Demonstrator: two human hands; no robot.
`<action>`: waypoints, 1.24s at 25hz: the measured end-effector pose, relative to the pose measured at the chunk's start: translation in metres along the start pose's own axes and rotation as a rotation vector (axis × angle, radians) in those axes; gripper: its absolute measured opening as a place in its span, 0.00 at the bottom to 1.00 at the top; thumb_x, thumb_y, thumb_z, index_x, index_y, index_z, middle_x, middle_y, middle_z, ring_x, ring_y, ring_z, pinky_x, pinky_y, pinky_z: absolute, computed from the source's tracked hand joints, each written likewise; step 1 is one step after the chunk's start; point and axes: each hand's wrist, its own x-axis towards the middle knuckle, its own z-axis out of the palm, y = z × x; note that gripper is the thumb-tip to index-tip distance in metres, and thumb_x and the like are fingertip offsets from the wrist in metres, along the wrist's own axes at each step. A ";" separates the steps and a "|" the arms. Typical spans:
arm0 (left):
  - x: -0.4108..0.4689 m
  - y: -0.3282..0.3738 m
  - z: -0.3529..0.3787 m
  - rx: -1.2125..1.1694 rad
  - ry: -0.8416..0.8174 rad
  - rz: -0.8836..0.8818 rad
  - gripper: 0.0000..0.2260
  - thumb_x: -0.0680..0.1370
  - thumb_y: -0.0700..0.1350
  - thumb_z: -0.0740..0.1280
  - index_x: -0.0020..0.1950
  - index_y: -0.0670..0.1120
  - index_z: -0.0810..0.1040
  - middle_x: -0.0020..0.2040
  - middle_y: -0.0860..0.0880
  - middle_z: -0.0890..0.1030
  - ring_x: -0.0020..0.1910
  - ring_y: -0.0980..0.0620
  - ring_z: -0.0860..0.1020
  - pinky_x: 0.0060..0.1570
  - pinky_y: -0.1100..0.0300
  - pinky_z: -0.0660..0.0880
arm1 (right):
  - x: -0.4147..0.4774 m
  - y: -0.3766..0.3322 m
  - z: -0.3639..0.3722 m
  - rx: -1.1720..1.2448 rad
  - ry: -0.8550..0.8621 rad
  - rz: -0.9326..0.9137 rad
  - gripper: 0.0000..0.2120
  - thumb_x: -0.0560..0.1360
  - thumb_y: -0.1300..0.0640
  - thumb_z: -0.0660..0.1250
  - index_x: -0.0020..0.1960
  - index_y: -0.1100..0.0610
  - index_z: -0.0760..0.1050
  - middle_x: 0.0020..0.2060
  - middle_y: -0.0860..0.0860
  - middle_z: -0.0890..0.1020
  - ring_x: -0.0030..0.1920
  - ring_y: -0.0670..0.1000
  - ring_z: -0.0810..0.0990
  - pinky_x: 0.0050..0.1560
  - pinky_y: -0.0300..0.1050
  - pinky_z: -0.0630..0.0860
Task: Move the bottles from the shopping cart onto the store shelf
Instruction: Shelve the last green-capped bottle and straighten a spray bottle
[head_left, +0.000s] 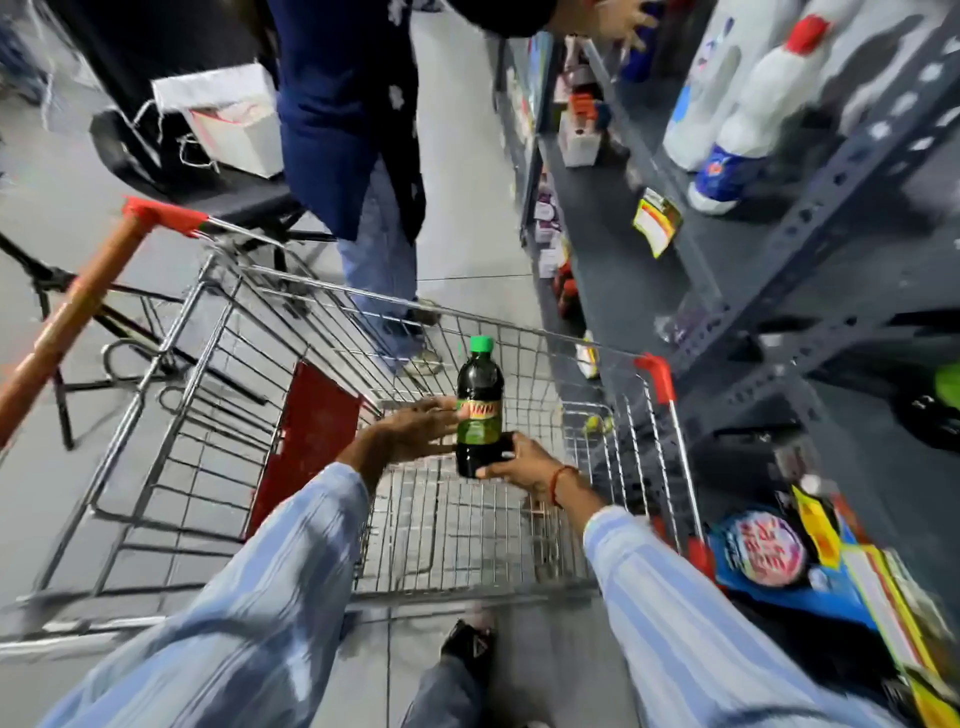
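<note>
A dark bottle (479, 400) with a green cap and a green label stands upright above the wire basket of the shopping cart (524, 525). My right hand (519, 462) grips its base from the right. My left hand (410, 431) is spread flat with fingers apart, touching the bottle's left side at the label. The dark metal store shelf (831, 208) runs along the right, close to the cart's right rim. Another dark bottle with a green cap (935, 400) lies on a shelf at the right edge, partly cut off.
Another person in dark blue clothes (353, 130) stands just beyond the cart, reaching a hand (618, 21) to the shelf. White bottles with red caps (748, 109) stand on an upper shelf. Colourful packages (779, 551) fill the lower right shelf. The cart's orange handle (78, 306) is at left.
</note>
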 end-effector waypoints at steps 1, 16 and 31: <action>-0.007 0.005 0.017 0.040 -0.022 0.029 0.08 0.78 0.35 0.61 0.45 0.47 0.76 0.43 0.50 0.83 0.45 0.54 0.81 0.45 0.57 0.80 | -0.018 -0.004 -0.009 0.004 0.050 -0.006 0.29 0.65 0.71 0.74 0.63 0.66 0.68 0.61 0.61 0.77 0.61 0.58 0.75 0.63 0.54 0.74; -0.056 0.043 0.250 0.479 -0.566 0.205 0.10 0.77 0.35 0.60 0.50 0.48 0.76 0.39 0.54 0.85 0.42 0.55 0.82 0.44 0.59 0.81 | -0.251 0.013 -0.113 0.081 0.537 -0.182 0.25 0.64 0.77 0.72 0.60 0.72 0.73 0.59 0.68 0.78 0.51 0.50 0.75 0.51 0.39 0.76; -0.104 -0.016 0.500 0.841 -0.910 0.308 0.18 0.80 0.36 0.57 0.70 0.43 0.63 0.61 0.44 0.74 0.58 0.49 0.73 0.50 0.58 0.71 | -0.407 0.101 -0.190 0.081 1.386 0.225 0.28 0.61 0.60 0.78 0.60 0.61 0.76 0.57 0.60 0.82 0.55 0.56 0.81 0.50 0.45 0.75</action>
